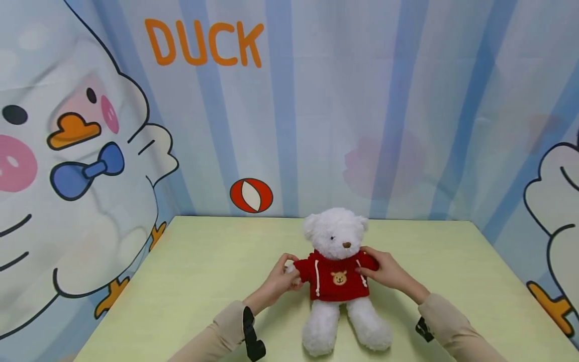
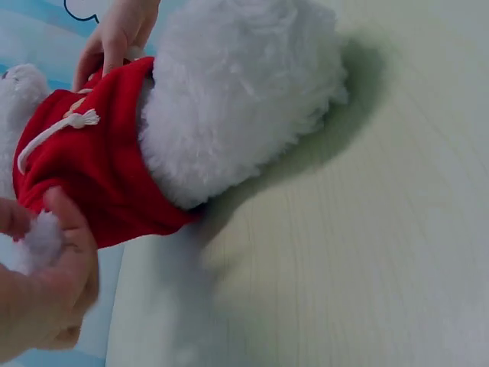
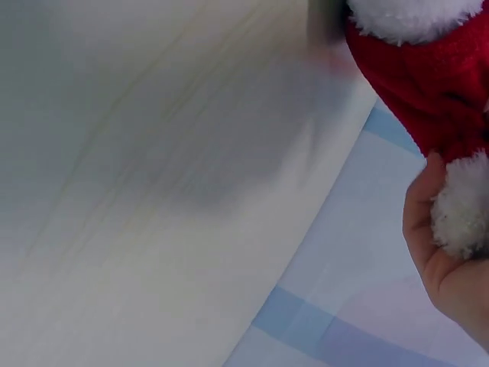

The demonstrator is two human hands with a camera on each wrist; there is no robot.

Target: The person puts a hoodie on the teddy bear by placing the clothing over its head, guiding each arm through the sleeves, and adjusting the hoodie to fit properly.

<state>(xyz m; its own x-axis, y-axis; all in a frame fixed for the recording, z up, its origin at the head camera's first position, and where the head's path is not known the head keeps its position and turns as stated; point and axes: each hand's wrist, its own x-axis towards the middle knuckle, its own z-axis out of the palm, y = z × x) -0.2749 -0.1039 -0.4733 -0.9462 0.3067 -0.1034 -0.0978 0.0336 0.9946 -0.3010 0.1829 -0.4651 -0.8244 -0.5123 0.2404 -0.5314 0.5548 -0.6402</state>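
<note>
A white plush teddy bear (image 1: 336,234) in a red hoodie (image 1: 325,281) with white drawstrings and a small bear-face patch sits upright on the table, facing the head camera. At the picture's left, my left hand (image 1: 277,277) pinches its white paw (image 2: 44,241) between thumb and fingers. My right hand (image 1: 390,270) grips the bear's other sleeved arm, the thumb in front near a drawstring. In the right wrist view, the fingers (image 3: 416,214) of that hand curl around the white paw (image 3: 462,206). Both furry legs (image 1: 322,327) stretch forward on the tabletop.
The pale yellow-green table (image 1: 217,251) ends at a light-blue striped curtain (image 1: 316,125) behind it. Printed on the curtain are a large duck (image 1: 104,236), orange lettering (image 1: 203,42) and a red ball (image 1: 264,193). A black strap (image 1: 250,332) circles my left wrist.
</note>
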